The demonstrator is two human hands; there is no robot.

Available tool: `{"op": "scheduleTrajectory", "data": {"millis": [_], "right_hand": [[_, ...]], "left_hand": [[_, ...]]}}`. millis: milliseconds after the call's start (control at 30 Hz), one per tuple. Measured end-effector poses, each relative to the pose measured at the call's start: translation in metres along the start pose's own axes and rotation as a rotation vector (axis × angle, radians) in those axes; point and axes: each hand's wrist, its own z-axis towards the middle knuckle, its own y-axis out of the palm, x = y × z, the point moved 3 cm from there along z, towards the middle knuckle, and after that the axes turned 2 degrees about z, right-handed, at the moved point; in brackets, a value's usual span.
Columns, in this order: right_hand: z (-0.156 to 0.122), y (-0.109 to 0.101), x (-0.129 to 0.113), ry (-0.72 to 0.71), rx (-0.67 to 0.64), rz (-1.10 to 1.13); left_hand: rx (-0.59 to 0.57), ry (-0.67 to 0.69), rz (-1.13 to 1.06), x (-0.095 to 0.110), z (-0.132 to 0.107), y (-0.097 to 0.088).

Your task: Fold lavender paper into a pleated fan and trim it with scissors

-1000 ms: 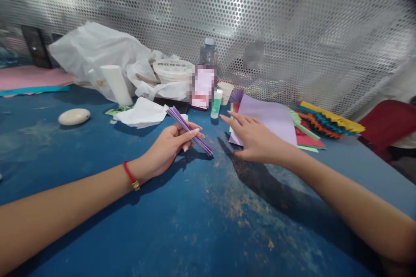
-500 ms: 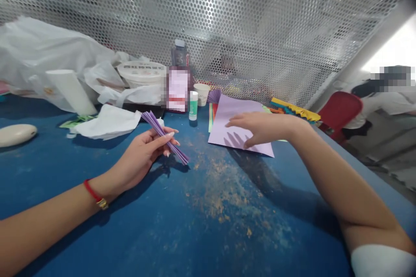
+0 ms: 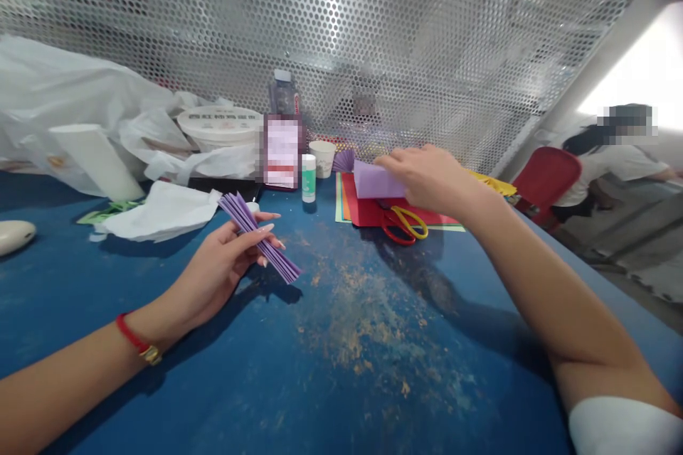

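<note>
Perforated metal screen (image 3: 341, 28) rises behind a scuffed blue table (image 3: 363, 370) with flaking tan patches. The left hand (image 3: 213, 274), lower left of centre, grasps a narrow bundle of pleated purple paper (image 3: 256, 236) between thumb and fingers, the strip slanting across the palm with both ends sticking out; a red cord bracelet (image 3: 133, 335) with a gold clasp circles that wrist. The right hand (image 3: 432, 174), upper right of centre, grips the end of a folded lilac paper (image 3: 376, 180), its fingers closed over the fold. Under that paper lies a red paper sheet (image 3: 368, 206) on a small stack of coloured sheets, with red-handled scissors (image 3: 401, 225) on top near the front edge. Just left of the stack stand a small purple paper fan (image 3: 343, 161), a paper cup (image 3: 323, 158) and a green-and-white glue stick (image 3: 308, 178). Farther left are a pixelated card (image 3: 282, 153), a bottle (image 3: 282, 92), a white tub (image 3: 218, 124), crumpled tissue (image 3: 157, 217), a white tube (image 3: 96, 160) and a large plastic bag (image 3: 69, 106). An oval pale stone (image 3: 13, 236) sits at the left edge, and at the far right a person (image 3: 608, 170) sits beyond a red chair (image 3: 547, 178)
</note>
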Motion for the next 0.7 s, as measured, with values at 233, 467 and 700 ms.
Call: {"op": "scheduleTrajectory", "data": {"millis": [233, 467, 700], "right_hand": [[-0.003, -0.028, 0.023, 0.396, 0.399, -0.308], [-0.003, -0.028, -0.004, 0.303, -0.028, -0.182], [-0.003, 0.055, -0.025, 0.289, -0.467, -0.031]], "left_hand": [[-0.006, 0.033, 0.000, -0.004, 0.005, -0.004], [-0.018, 0.035, 0.048, -0.010, 0.007, -0.007], [-0.077, 0.071, 0.083, -0.008, 0.004, -0.003]]}}
